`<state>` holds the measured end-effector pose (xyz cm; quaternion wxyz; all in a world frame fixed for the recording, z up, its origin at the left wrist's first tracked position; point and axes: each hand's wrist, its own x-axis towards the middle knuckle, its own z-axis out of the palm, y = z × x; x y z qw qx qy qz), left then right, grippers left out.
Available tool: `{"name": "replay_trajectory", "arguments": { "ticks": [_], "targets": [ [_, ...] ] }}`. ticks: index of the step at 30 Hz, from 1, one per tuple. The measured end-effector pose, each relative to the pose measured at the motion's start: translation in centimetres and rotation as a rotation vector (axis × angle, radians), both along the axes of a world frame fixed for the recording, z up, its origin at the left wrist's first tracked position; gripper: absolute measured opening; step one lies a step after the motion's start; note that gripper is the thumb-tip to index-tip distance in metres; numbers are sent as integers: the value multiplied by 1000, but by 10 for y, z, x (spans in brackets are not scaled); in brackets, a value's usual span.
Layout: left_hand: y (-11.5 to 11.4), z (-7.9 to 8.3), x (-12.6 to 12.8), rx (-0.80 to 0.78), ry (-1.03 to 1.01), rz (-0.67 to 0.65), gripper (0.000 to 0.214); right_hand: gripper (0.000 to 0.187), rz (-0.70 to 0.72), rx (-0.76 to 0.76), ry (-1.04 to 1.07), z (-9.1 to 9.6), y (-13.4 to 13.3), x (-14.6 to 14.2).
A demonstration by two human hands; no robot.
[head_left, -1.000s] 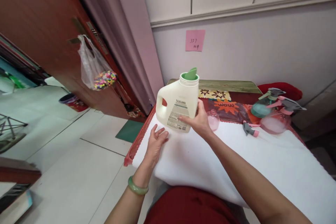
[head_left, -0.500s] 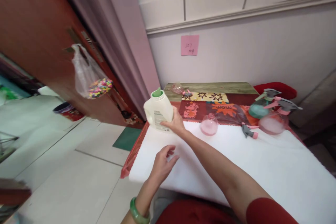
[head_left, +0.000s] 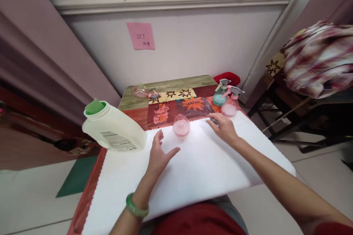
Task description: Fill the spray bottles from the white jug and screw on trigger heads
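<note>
My right hand (head_left: 225, 129) is at the far right part of the white sheet, its thumb and fingers closed around a spray head (head_left: 214, 120). Most of that spray head is hidden; only a grey bit shows between the fingers. My left hand (head_left: 159, 156), wearing a green bangle, is open with thumb and fingers apart and holds nothing. Just beyond it stands a small round pink bottle (head_left: 181, 128) without a top, with pinkish liquid inside. To the left, a white jug (head_left: 121, 130) with a green piece in its mouth stands on the sheet.
A pink spray bottle (head_left: 230, 109) and a green spray bottle (head_left: 220, 98) stand at the back right. Another clear pink spray bottle (head_left: 141, 91) lies at the back left. A dark stool (head_left: 278, 121) with plaid cloth (head_left: 317, 58) is off to the right.
My right hand has let go of the white jug and moved right to the spray head. My left hand has opened wider near the pink bottle. The view has swung right.
</note>
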<state>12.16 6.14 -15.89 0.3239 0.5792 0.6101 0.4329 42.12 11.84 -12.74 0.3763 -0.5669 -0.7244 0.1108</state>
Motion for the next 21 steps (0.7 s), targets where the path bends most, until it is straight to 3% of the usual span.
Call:
{"name": "replay_trajectory", "arguments": {
  "ticks": [3,6,9,16,19,21],
  "targets": [
    [27,-7,30,-6,-82,17,116,31,-165,-295,-452,-16,18,47],
    [47,-16,56,3,-172,63,129,36,-180,-398,-573,-24,28,54],
    [56,-23,73,3,-188,124,130,36,-180,-452,-631,-24,34,47],
    [53,-29,83,27,-247,244,92,24,-162,-492,-740,-16,35,38],
    [52,-29,77,19,-320,234,81,30,-146,-429,-715,-1,26,33],
    [51,-27,71,20,-398,190,82,34,-113,-329,-552,17,20,28]
  ]
}}
